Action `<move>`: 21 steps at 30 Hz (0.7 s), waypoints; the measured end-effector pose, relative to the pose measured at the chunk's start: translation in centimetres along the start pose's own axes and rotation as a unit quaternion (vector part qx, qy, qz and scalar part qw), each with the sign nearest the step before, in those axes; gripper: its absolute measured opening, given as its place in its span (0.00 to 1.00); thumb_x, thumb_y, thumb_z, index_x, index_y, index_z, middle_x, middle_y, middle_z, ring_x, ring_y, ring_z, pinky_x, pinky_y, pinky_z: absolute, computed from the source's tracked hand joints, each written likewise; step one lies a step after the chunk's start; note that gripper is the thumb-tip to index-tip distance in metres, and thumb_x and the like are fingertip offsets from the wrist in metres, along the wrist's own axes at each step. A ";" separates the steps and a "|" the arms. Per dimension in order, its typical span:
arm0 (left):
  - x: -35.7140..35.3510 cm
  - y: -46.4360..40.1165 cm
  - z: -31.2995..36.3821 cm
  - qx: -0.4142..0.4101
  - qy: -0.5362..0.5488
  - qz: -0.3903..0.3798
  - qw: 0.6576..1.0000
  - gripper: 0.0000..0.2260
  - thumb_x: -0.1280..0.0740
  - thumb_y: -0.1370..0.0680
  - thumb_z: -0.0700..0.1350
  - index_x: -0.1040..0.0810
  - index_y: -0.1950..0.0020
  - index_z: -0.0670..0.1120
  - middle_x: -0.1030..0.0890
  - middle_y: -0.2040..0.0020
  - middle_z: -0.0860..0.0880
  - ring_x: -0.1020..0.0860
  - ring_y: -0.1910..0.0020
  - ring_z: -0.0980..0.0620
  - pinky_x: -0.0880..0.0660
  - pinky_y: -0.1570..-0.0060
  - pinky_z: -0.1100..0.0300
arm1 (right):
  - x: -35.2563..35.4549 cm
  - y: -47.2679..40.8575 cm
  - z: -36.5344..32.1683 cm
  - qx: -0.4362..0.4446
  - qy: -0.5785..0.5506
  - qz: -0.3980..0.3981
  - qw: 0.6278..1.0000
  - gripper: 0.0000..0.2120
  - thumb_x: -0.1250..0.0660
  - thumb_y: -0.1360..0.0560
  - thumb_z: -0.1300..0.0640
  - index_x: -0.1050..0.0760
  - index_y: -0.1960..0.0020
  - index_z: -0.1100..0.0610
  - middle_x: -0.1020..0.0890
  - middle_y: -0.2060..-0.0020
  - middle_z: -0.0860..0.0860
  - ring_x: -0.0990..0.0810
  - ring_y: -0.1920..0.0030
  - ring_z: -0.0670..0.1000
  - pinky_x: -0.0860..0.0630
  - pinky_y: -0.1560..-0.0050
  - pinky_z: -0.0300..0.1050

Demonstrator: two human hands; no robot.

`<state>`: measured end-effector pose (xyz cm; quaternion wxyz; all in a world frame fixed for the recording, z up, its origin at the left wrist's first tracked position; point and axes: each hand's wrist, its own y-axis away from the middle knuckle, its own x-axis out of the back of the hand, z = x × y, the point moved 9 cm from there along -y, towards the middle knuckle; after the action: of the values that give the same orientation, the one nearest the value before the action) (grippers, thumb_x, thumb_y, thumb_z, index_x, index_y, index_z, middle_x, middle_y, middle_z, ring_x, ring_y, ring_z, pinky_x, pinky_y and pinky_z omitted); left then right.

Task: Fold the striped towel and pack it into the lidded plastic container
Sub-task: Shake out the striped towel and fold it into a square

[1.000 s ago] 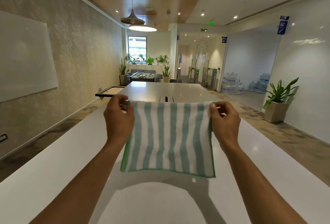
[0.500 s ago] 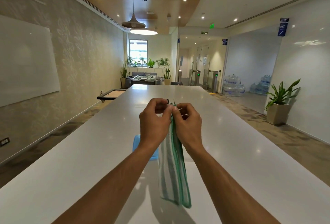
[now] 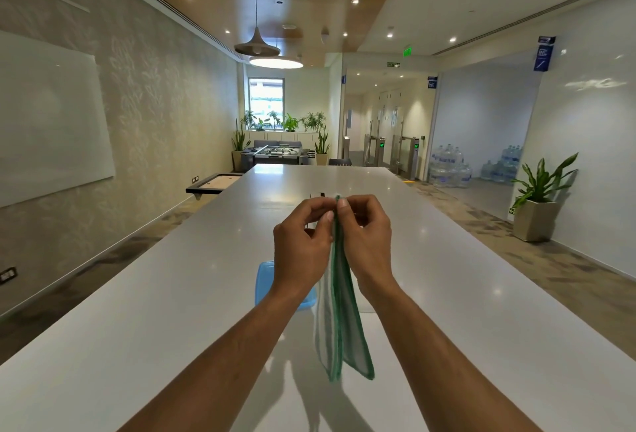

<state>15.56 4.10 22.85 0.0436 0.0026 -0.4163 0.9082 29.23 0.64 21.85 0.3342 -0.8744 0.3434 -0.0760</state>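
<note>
The green-and-white striped towel (image 3: 339, 325) hangs folded in half above the white table (image 3: 172, 311), its two halves facing each other and its lower edges loose. My left hand (image 3: 303, 245) and my right hand (image 3: 366, 242) are pressed together, both pinching the towel's top corners at one spot. Behind my left wrist lies the plastic container with its blue lid (image 3: 266, 280), mostly hidden by my hand and the towel.
The long white table runs far ahead. A small dark object (image 3: 316, 195) lies on it beyond my hands. A potted plant (image 3: 537, 204) stands on the floor at the right, and a low bench (image 3: 213, 185) at the left.
One second ago the towel was stretched wide between my hands. My hands came together, folding it in half. Since half a second ago they have stayed joined, with the towel hanging.
</note>
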 end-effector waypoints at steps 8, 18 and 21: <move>-0.2 -0.4 -0.7 0.022 0.047 -0.084 0.995 0.09 0.34 0.22 0.37 0.22 0.43 0.46 0.17 0.48 0.48 0.18 0.48 0.50 0.18 0.52 0.46 | 0.5 -0.7 0.6 -0.050 -0.011 -0.063 0.997 0.10 0.28 0.27 0.48 0.22 0.52 0.53 0.17 0.61 0.46 0.18 0.58 0.43 0.22 0.60 0.32; -1.0 -1.3 -0.6 -0.061 -0.263 -0.225 0.936 0.30 0.26 0.31 0.58 0.31 0.32 0.56 0.26 0.34 0.53 0.31 0.37 0.51 0.36 0.42 0.55 | 1.1 -1.0 -1.2 -0.012 0.032 -0.181 0.983 0.04 0.31 0.24 0.55 0.23 0.53 0.56 0.18 0.58 0.50 0.20 0.56 0.49 0.22 0.53 0.43; -1.9 -0.9 -2.4 -0.047 -0.343 -0.312 0.885 0.24 0.29 0.31 0.63 0.28 0.38 0.58 0.22 0.43 0.56 0.27 0.44 0.53 0.35 0.46 0.54 | 1.7 -1.3 -1.6 -0.013 0.013 -0.192 0.981 0.02 0.34 0.22 0.57 0.25 0.53 0.55 0.21 0.59 0.49 0.23 0.58 0.47 0.24 0.57 0.41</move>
<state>17.56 6.33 21.90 0.1797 0.4414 -0.4249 0.7696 30.66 -0.59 23.74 0.2970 -0.9274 0.1744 -0.1457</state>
